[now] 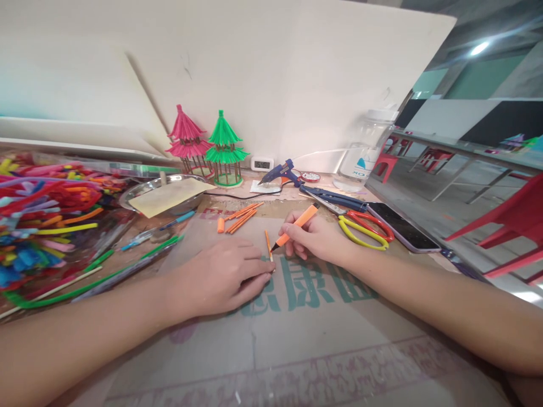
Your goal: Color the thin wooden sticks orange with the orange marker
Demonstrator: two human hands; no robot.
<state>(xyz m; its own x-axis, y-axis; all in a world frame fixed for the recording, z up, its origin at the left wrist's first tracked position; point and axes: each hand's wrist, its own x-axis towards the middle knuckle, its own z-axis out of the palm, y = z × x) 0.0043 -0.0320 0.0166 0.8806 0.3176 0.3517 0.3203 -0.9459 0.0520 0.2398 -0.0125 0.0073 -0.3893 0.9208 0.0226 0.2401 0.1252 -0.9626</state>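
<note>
My right hand holds an orange marker, its dark tip touching or very near a thin stick. The stick's upper part is orange and its lower end pale. My left hand lies palm down on the board, its fingertips closed on the stick's lower end. Several orange sticks lie behind, beside an orange marker cap. Under both hands is a plastic-covered board with green characters.
Bundles of coloured pipe cleaners fill the left. A metal plate bears a yellow sheet. Behind stand a pink pagoda, a green pagoda, a clock and a glue gun. Scissors, a phone and a bottle are right.
</note>
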